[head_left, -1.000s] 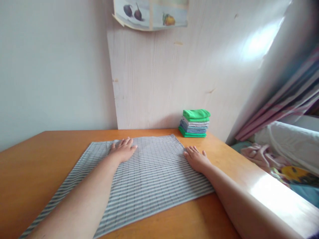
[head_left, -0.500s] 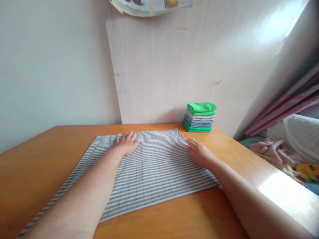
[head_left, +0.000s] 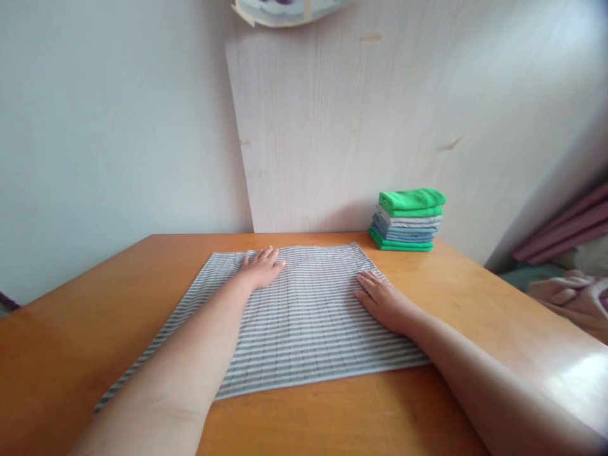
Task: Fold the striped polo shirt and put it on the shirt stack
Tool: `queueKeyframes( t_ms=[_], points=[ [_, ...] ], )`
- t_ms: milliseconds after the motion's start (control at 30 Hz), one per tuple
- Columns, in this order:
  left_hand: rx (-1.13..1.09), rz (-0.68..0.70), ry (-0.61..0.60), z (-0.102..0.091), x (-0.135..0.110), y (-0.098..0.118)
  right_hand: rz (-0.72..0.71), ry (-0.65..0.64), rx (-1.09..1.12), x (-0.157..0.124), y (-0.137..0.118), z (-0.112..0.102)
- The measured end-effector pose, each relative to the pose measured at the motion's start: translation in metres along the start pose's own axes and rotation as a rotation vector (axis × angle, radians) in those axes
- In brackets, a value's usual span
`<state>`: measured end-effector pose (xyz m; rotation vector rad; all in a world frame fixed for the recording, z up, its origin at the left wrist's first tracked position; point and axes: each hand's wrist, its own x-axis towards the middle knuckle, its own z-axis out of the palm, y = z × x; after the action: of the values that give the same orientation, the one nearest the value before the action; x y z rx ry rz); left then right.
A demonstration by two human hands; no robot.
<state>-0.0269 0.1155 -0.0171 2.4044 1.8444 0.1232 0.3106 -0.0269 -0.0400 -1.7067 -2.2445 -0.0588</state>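
A grey-and-white checked cloth (head_left: 304, 316) lies spread out flat on the wooden table. Near its far edge, left of its middle, my left hand (head_left: 262, 267) rests palm down with fingers spread. My right hand (head_left: 380, 299) lies flat by the cloth's right edge, fingers stretched out toward the upper left. Neither hand grips anything. My left forearm covers part of the cloth's left side.
At the back right, against the wall panel (head_left: 304, 126), stands a stack of folded cloths (head_left: 407, 220), green on top and bottom with grey and blue between. Bare wood of the table (head_left: 95, 316) shows around the cloth. Crumpled fabric (head_left: 570, 291) and a pink curtain (head_left: 565, 228) are beyond the right edge.
The view has turned a little to the left, so everything sits further right. My right hand has shifted slightly inward on the cloth. My left hand stays about where it was on the cloth.
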Motion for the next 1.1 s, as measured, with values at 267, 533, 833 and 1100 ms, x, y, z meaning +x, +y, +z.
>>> queueKeyframes(
  t_ms=[267,533,833,1100],
  points=[
    [-0.076,-0.008,0.073,0.003,-0.003,-0.004,0.001,0.041,-0.025,0.003,0.009,0.015],
    [-0.032,-0.048,0.174,-0.006,-0.004,-0.019,-0.016,0.055,-0.033,0.003,0.011,0.021],
    [0.048,-0.199,0.146,-0.015,-0.043,-0.058,-0.013,0.057,-0.048,0.004,0.010,0.021],
    [0.031,-0.188,0.121,-0.026,-0.046,-0.072,-0.020,0.071,-0.018,0.004,0.010,0.021]
  ],
)
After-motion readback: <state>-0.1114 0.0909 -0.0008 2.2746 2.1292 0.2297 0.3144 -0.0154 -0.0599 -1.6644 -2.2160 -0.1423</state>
